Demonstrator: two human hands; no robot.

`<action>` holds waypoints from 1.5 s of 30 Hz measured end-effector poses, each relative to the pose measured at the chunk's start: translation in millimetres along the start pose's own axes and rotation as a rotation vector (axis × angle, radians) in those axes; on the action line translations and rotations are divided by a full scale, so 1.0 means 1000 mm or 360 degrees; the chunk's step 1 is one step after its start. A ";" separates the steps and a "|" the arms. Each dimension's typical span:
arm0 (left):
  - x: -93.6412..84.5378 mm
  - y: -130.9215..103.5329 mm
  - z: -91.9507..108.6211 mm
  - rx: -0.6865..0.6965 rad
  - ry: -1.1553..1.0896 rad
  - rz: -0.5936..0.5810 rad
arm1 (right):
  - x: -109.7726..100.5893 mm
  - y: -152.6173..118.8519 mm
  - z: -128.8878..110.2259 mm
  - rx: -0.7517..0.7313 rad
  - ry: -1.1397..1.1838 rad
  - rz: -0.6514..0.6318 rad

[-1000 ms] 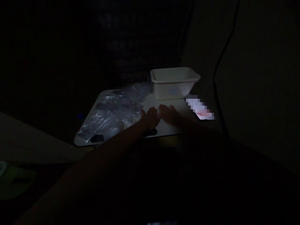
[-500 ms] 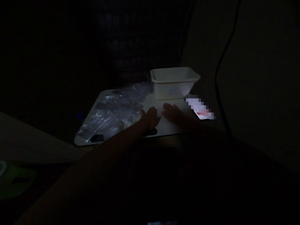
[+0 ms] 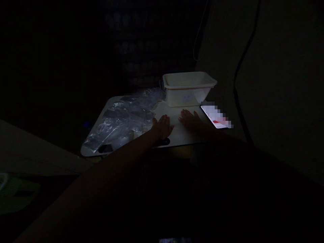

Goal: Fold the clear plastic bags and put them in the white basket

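A dark room, its exact kind unclear — small white table (image 3: 177, 138), crumpled clear plastic (image 3: 118, 118), pale tub (image 3: 178, 98), black cable (image 3: 236, 96) by a plain wall (image 3: 283, 84).

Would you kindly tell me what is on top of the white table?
On the table are crumpled clear plastic, an open white tub and a lit phone. The left hand and right hand are spread over it. What is beneath hands and plastic is mostly covered.

White tabletop (image 3: 177, 135), cream-white bin (image 3: 179, 98) with faint bluish patch on front, clear silvery-grey plastic bags (image 3: 121, 118) with white glints, phone screen (image 3: 211, 116) pale lilac with red patch, black cable (image 3: 236, 94), green item (image 3: 20, 195) lower left, small blue spot (image 3: 86, 124).
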State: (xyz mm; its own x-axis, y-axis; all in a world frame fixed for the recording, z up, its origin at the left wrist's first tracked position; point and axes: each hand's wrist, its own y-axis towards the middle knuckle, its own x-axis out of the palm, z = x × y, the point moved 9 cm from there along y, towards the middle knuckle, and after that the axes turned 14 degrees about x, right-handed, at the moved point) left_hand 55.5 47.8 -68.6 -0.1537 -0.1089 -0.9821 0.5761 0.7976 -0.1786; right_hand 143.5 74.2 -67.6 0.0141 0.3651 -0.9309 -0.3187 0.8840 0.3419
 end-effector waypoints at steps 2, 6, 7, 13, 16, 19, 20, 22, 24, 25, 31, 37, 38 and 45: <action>0.000 0.000 0.000 -0.0002 0.0009 0.0005 | -0.001 -0.002 0.001 0.0004 0.0004 0.0033; 0.000 0.000 0.000 -0.0012 0.0004 -0.0010 | 0.000 -0.002 0.005 0.0055 0.0002 0.0051; 0.000 0.000 0.000 -0.0016 0.0000 -0.0013 | 0.001 -0.001 0.006 0.0063 0.0005 0.0050; -0.001 0.000 0.000 -0.0021 -0.0003 -0.0012 | -0.002 0.004 0.017 0.0270 0.0041 0.0075; 0.000 0.000 0.000 -0.0016 -0.0001 -0.0007 | -0.009 0.003 0.018 0.0325 0.0046 0.0119; 0.000 0.000 -0.001 -0.0014 0.0010 0.0004 | -0.009 0.003 0.021 0.0414 0.0044 0.0085; 0.000 0.000 -0.001 -0.0013 0.0014 0.0010 | -0.007 0.004 0.022 0.0446 0.0044 0.0053; 0.000 0.000 0.000 -0.0004 0.0013 0.0025 | -0.004 0.005 0.024 0.0486 0.0052 -0.0021; 0.000 0.000 0.000 0.0003 0.0008 0.0023 | -0.003 0.006 0.025 0.0519 0.0054 -0.0082; 0.000 0.000 0.000 0.0006 0.0006 0.0019 | -0.004 0.007 0.026 0.0523 0.0048 -0.0105; -0.001 -0.001 0.001 0.0032 0.0015 -0.0010 | -0.015 0.015 0.025 0.0438 -0.0023 -0.0290; -0.004 -0.005 0.006 0.0148 0.0026 -0.0022 | -0.021 0.026 0.017 0.0446 0.0166 -0.0448; -0.004 -0.005 0.006 0.0153 0.0026 -0.0027 | -0.020 0.027 0.016 0.0455 0.0215 -0.0466; -0.007 -0.006 0.013 0.0243 -0.0001 -0.0027 | -0.013 0.026 0.016 0.0453 0.0357 -0.0541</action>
State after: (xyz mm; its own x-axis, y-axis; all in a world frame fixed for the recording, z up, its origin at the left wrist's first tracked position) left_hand 63.6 35.9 -61.5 -0.1640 -0.1217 -0.9789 0.6890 0.6960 -0.2020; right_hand 150.3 96.9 -44.2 -0.1417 -0.0017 -0.9899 -0.0594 0.9982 0.0067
